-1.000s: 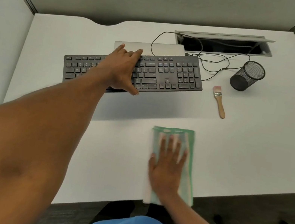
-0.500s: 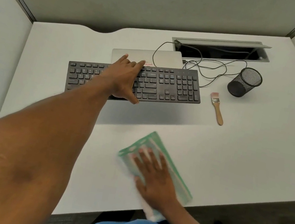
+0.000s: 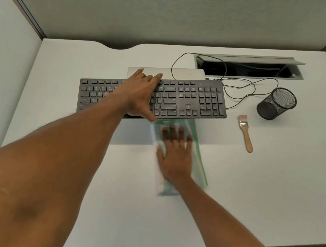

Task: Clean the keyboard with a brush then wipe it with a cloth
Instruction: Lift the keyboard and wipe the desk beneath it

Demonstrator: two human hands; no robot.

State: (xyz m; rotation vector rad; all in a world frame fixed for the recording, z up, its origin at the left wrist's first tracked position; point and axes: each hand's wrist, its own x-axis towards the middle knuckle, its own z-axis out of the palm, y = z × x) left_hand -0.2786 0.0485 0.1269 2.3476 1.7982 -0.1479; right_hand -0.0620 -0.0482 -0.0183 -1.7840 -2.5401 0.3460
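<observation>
One hand (image 3: 141, 95) spans keyboard (image 3: 200, 101), other hand (image 3: 175, 158), cloth (image 3: 198, 166)

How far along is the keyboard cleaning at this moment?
Brushing looks finished, judging only from the brush lying on the desk right of the keyboard, in neither hand. In hand: the right hand presses flat on the cloth at the keyboard's near edge while the left hand rests on the keyboard. Left: wiping the keys; the cloth is not yet on them.
</observation>
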